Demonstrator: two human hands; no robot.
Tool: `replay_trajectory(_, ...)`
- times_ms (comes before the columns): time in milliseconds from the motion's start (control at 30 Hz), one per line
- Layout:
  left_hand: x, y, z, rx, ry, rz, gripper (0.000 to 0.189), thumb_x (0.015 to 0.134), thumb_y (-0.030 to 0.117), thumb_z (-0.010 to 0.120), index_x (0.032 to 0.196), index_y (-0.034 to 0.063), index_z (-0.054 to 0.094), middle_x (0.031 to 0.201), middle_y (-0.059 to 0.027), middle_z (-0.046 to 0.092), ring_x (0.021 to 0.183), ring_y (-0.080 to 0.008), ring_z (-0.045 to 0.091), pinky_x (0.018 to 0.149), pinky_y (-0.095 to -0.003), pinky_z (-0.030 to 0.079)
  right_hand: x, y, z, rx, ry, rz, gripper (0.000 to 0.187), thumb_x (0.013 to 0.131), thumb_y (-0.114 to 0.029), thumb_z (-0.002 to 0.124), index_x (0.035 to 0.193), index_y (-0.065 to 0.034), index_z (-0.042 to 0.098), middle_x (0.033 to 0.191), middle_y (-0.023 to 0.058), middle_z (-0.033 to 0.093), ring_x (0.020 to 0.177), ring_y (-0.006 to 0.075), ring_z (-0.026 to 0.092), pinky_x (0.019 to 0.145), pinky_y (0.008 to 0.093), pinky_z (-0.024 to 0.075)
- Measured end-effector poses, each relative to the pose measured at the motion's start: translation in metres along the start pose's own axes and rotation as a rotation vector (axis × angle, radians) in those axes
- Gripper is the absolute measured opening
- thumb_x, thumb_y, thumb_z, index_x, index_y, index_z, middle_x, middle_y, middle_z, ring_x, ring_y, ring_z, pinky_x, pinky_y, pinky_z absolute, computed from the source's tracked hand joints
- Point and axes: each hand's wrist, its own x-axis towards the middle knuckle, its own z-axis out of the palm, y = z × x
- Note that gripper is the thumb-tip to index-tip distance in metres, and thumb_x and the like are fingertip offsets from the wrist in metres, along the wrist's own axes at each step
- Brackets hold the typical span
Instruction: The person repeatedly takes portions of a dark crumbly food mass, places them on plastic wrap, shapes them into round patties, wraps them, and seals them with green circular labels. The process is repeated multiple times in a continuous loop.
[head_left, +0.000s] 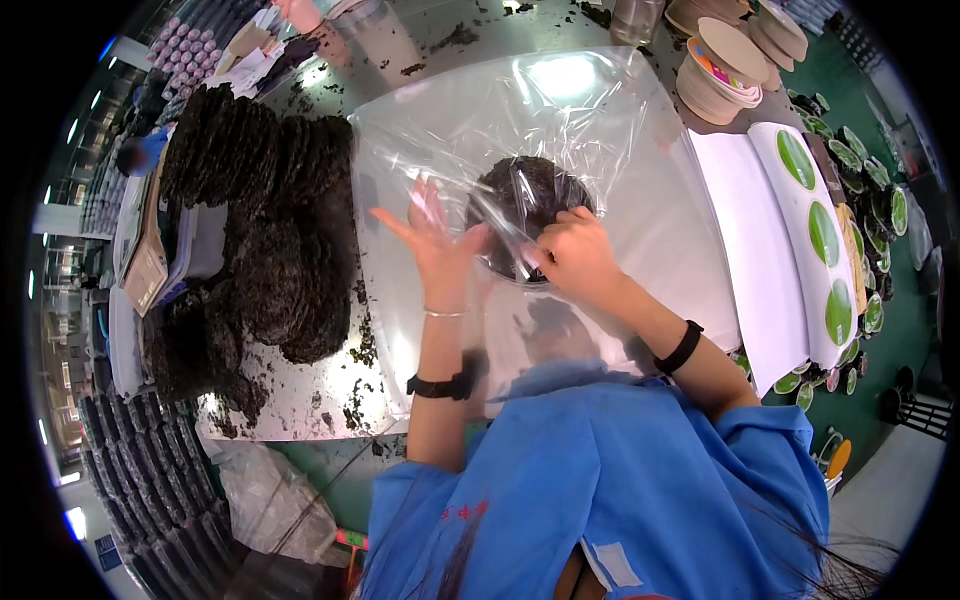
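Note:
A round dark cake of what looks like dried seaweed lies in front of me, under or inside clear plastic film. My right hand is closed at the cake's lower right edge, with a fold of the film pinched in its fingers. Left of the cake, my left hand is spread, fingers apart, and its fingertips are partly behind or against the film. More clear sheets lie flat beneath. At the left, stacked dark dried cakes stand beside the film.
A sheet of round green labels and white paper lie at the right. Cardboard discs and a tape-like roll stand at the back right, near a clear jar. Dark crumbs are scattered on the metal table. Plastic-wrapped packs are piled lower left.

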Motion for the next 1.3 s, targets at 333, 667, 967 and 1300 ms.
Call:
replay_trajectory(333, 0.002, -0.022, 0.047, 1.16, -0.557, 0.235, 0.029, 0.079, 0.011, 0.077, 0.107, 0.0071, 0.07, 0.101, -0.0099, 0.056, 0.101, -0.0304, 0.059, 0.083, -0.0429, 0.052, -0.007, -0.004, -0.033, 0.079, -0.134, 0.047, 0.025, 0.079, -0.017, 0.075, 0.099, -0.0035, 0.069, 0.104, 0.0145, 0.07, 0.108, 0.0296, 0.061, 0.095, 0.0426, 0.0439)
replay_trajectory(667, 0.001, -0.016, 0.026, 1.029, -0.792, 0.317, 0.082, 0.083, 0.009, 0.074, 0.157, 0.0195, 0.041, 0.133, -0.0163, 0.052, 0.117, -0.0348, 0.056, 0.098, -0.0439, 0.049, 0.023, 0.037, -0.038, 0.653, 0.032, -0.016, 0.055, 0.094, -0.024, 0.07, 0.145, -0.0083, 0.055, 0.147, 0.0136, 0.055, 0.138, 0.0322, 0.05, 0.115, 0.0428, 0.0383)
replay_trajectory(967, 0.07, 0.021, 0.028, 0.351, -0.444, -0.17, 0.044, 0.085, 0.013, 0.083, 0.124, 0.0023, 0.064, 0.129, -0.007, 0.062, 0.127, -0.023, 0.054, 0.106, -0.0396, 0.046, 0.011, 0.025, -0.023, -0.1, -0.088, -0.119, 0.031, 0.093, -0.032, 0.071, 0.082, -0.0027, 0.068, 0.094, 0.0079, 0.065, 0.102, 0.0262, 0.059, 0.092, 0.0436, 0.0467)
replay_trajectory(1300, 0.039, -0.004, 0.028, 0.803, -0.828, 0.611, 0.013, 0.075, 0.001, 0.064, 0.084, 0.0043, 0.071, 0.108, -0.0048, 0.068, 0.12, -0.0298, 0.058, 0.105, -0.0449, 0.047, 0.007, 0.021, -0.022, 0.366, 0.345, -0.099, 0.046, 0.079, -0.037, 0.084, 0.108, -0.0052, 0.066, 0.105, 0.0084, 0.064, 0.103, 0.0325, 0.058, 0.092, 0.0422, 0.0447)
